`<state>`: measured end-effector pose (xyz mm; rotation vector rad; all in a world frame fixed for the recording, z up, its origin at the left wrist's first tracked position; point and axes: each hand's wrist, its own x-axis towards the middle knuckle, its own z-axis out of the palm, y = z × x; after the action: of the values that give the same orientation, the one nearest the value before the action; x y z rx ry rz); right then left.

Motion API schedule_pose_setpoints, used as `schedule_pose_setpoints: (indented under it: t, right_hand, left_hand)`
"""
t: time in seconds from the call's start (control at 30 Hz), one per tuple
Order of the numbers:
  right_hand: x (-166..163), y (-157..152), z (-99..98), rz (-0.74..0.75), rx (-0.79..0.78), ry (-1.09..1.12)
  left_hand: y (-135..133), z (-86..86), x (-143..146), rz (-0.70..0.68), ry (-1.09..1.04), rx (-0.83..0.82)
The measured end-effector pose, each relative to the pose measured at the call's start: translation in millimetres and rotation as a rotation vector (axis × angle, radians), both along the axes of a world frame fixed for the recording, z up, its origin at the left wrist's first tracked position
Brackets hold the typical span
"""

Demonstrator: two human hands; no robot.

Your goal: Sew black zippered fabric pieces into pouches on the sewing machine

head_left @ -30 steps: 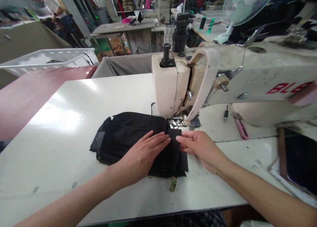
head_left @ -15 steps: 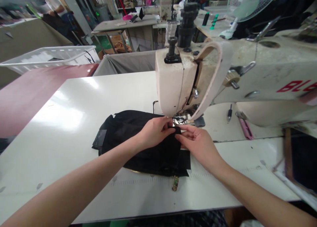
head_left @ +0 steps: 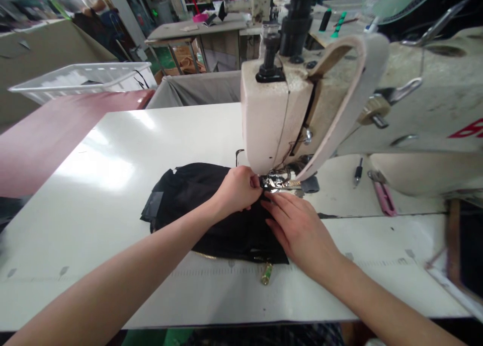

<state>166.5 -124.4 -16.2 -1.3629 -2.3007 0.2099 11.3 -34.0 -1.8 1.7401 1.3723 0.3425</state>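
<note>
A black fabric pouch (head_left: 192, 185) lies on the white sewing table (head_left: 121, 140), its right corner near the presser foot (head_left: 279, 183) of the sewing machine (head_left: 262, 119). A gold zipper (head_left: 207, 255) runs along its near edge, with the zipper pull (head_left: 266, 274) hanging toward me. My left hand (head_left: 238, 189) is closed in a pinch on the fabric edge just left of the foot. Beside it, my right hand (head_left: 300, 223) lies over the pouch's right edge, fingers stretched out and resting on the cloth. The fabric under both hands is hidden.
Right of the foot lie pink-handled thread snips (head_left: 384, 197) and a small dark pen-like tool (head_left: 358, 173). A white plastic basket (head_left: 94, 79) stands at the back left on a pink surface (head_left: 64, 130). Behind are another table (head_left: 196, 30) and a fan (head_left: 400, 1).
My right hand has gone from pinching the pouch's corner to lying flatter over its right edge. My left fingers have curled in more tightly. The view has shifted slightly closer to the machine.
</note>
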Motion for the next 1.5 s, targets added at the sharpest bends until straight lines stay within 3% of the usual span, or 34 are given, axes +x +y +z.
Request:
schedule_pose_setpoints:
  t: [0.37,0.7,1.0,1.2,1.33,1.5]
  right_hand:
    - [10.6,9.2,1.9,0.039,-0.006,-0.102]
    - [12.4,14.2,-1.5,0.059,-0.006,-0.036]
    - [15.8,14.9,-4.7,0.081,-0.014,-0.023]
    - [15.4,13.8,-4.1,0.075,-0.003,-0.047]
    - [15.0,13.6,-5.2,0.074,0.009,-0.055]
    - [18.4,15.6,-10.0,0.054,-0.017,0.032]
  left_hand:
    - [0.3,2.8,4.5,0.056,-0.011,-0.001]
    - [4.3,-2.5,6.9,0.079,-0.028,0.028]
    - [5.7,-3.4,8.4,0.07,0.014,0.109]
    - [10.2,-3.3,4.9,0.007,0.002,0.07]
    - [11.5,-3.6,5.2,0.043,-0.025,0.063]
    - [5.9,-6.1,3.4,0.112,-0.048,0.228]
